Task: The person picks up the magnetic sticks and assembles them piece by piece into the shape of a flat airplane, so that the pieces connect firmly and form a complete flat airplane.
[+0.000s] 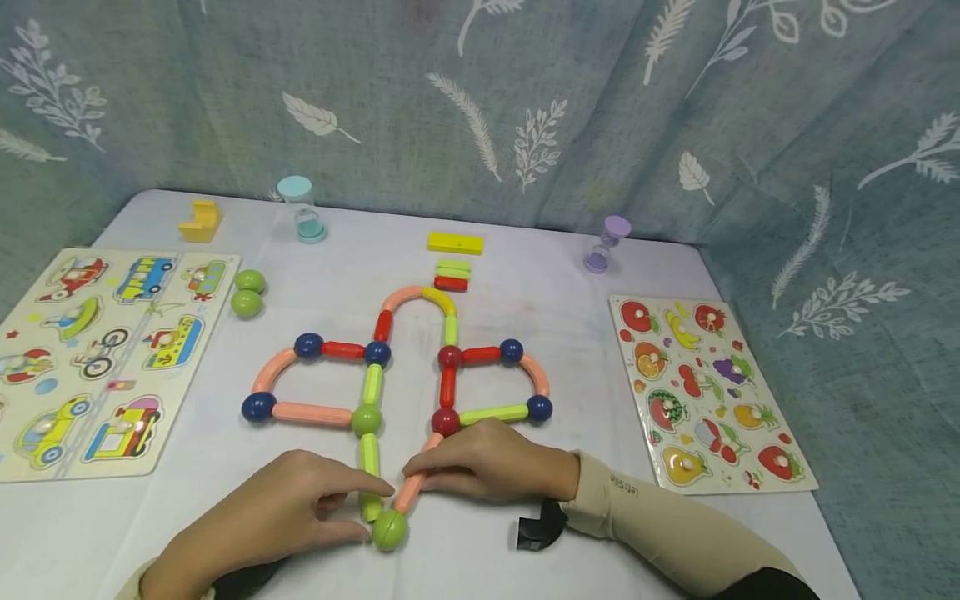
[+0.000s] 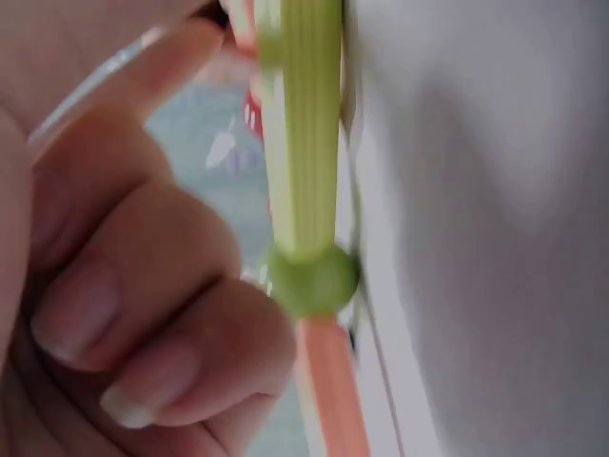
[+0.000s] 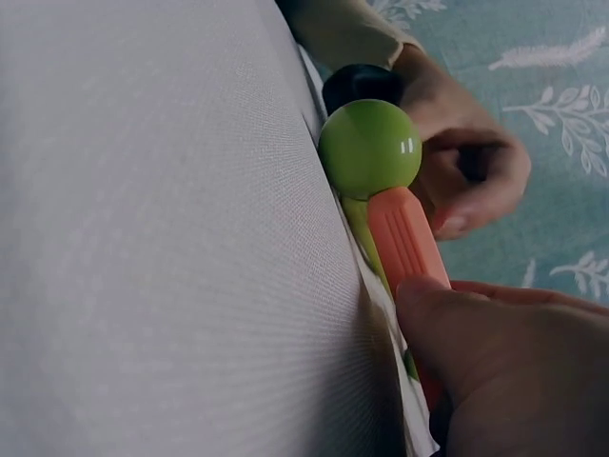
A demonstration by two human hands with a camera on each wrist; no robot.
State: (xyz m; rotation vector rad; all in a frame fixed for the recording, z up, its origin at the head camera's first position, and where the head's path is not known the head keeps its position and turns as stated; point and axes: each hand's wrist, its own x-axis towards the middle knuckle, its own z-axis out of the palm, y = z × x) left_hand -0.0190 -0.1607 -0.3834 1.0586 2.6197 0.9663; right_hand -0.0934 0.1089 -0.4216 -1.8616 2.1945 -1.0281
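My right hand [image 1: 491,461] pinches a salmon magnetic stick [image 3: 407,233] between thumb and fingers. That stick slants from a red ball [image 1: 446,421] down to a green ball [image 1: 390,531] near the table's front. My left hand [image 1: 288,504] is at the lower end of a light-green magnetic stick [image 1: 370,458]. Its index finger crosses over this stick, and its thumb tip is beside the green ball. In the left wrist view its other fingers [image 2: 143,276] are curled, and the stick [image 2: 309,143] runs to another green ball [image 2: 314,281]. I cannot tell whether the left hand grips it.
Joined sticks and balls form an outline with an arch [image 1: 405,296] and two side loops. A vehicle puzzle board [image 1: 161,417] lies left, a fruit puzzle board [image 1: 652,321] right. Two green balls [image 1: 247,303], spare blocks [image 1: 455,243] and two sand timers [image 1: 297,190] stand farther back.
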